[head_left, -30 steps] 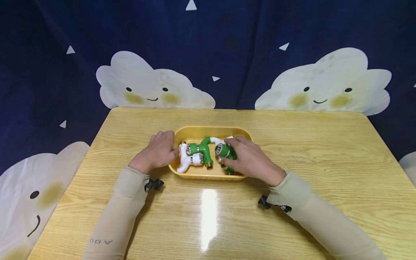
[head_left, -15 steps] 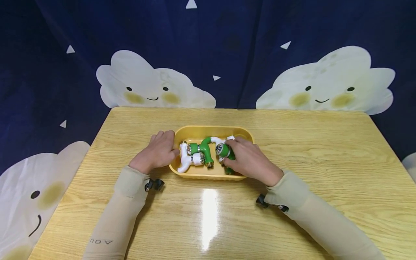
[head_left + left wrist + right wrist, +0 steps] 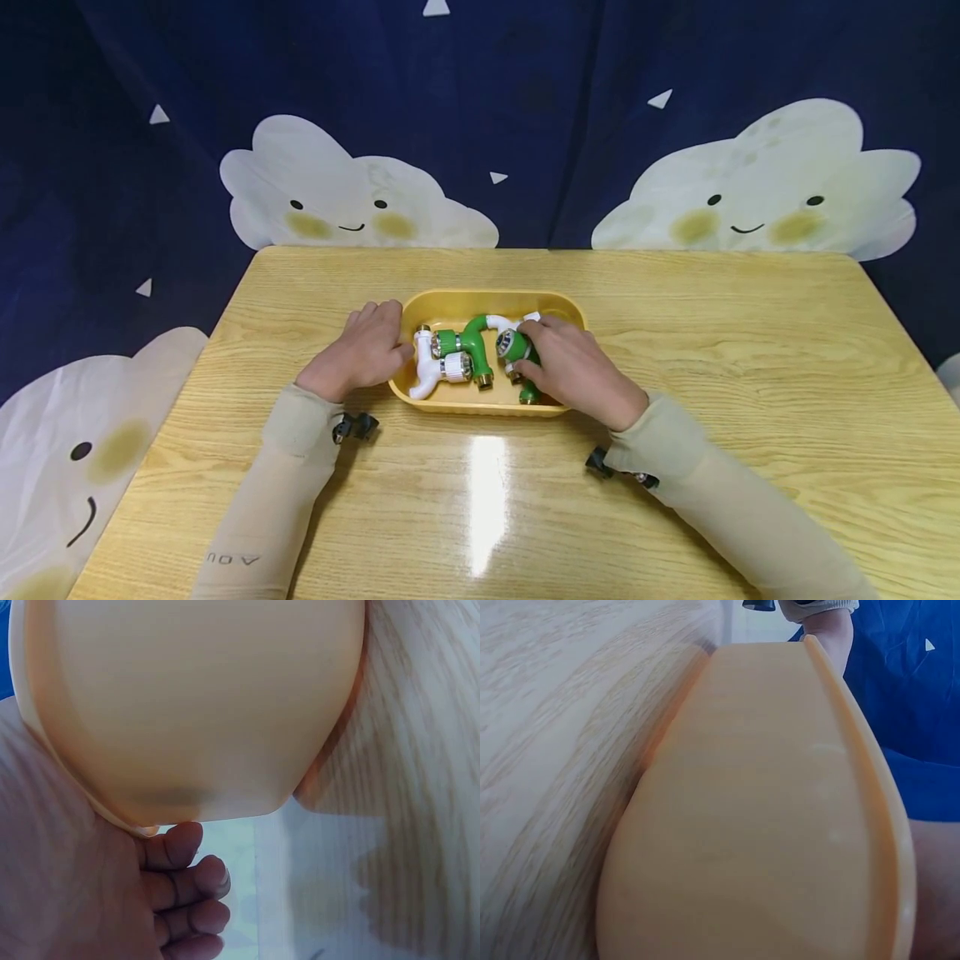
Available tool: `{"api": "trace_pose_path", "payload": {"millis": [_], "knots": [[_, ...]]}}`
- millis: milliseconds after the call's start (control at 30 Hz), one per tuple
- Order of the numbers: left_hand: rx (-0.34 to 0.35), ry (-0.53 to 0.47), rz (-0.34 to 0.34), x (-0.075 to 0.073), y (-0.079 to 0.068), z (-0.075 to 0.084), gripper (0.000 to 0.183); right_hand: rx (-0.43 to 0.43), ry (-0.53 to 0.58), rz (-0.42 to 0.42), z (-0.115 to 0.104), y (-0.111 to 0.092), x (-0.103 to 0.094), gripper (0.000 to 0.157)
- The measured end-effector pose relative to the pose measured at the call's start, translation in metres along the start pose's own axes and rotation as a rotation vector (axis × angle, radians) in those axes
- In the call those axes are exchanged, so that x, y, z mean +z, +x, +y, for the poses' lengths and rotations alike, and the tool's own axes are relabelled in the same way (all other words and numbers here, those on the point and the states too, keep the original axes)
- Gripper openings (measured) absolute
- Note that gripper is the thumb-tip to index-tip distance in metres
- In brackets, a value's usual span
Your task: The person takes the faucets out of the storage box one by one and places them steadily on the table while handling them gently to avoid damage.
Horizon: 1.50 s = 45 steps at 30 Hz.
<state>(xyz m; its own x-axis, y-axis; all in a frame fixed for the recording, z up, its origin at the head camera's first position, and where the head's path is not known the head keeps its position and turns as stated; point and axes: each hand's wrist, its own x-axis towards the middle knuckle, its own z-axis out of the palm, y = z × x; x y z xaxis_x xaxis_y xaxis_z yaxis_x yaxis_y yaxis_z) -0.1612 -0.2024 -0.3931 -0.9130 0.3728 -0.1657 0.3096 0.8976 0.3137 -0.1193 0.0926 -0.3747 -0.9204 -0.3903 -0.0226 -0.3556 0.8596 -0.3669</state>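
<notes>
A yellow plastic tray (image 3: 480, 409) holds several green and white water taps. My left hand (image 3: 358, 352) grips its left end by the rim, and the left wrist view shows the fingers (image 3: 196, 879) curled beside the end wall. Over the right part of the tray, my right hand (image 3: 583, 367) holds a green tap (image 3: 513, 344) between thumb and fingers; the hand covers much of it. Left of that lie a green tap (image 3: 475, 343) and a white tap (image 3: 425, 367). Another white tap (image 3: 500, 322) is partly hidden behind the held one.
The tray stands on a light wooden table (image 3: 720, 350). Behind the far edge hangs a dark blue curtain (image 3: 540, 100) printed with clouds. In the right wrist view, the tray's outer wall (image 3: 757, 787) fills the middle and hides most of the hand.
My right forearm has shifted slightly left, while the hand stays at the green tap. The left hand and the other taps have not visibly moved.
</notes>
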Motion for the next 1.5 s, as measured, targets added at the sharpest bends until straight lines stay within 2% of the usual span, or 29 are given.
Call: {"api": "trace_pose_path", "payload": {"millis": [267,467,633,1500], "knots": [[0.006,-0.014,0.003,0.0009,0.0005,0.001,0.022,-0.05,-0.011,0.056,0.0024,-0.003,0.0026,0.048],[0.007,-0.015,0.002,0.0012,0.0018,0.0013,0.022,-0.057,-0.045,0.093,0.0021,-0.0034,0.0055,0.046],[0.007,-0.013,0.0,0.001,0.002,0.0022,0.022,-0.054,-0.063,0.097,0.0019,-0.0041,0.007,0.047],[-0.005,-0.002,0.001,0.0012,0.0025,-0.0014,0.022,-0.031,0.008,0.113,0.0025,-0.0042,0.0081,0.047]]}}
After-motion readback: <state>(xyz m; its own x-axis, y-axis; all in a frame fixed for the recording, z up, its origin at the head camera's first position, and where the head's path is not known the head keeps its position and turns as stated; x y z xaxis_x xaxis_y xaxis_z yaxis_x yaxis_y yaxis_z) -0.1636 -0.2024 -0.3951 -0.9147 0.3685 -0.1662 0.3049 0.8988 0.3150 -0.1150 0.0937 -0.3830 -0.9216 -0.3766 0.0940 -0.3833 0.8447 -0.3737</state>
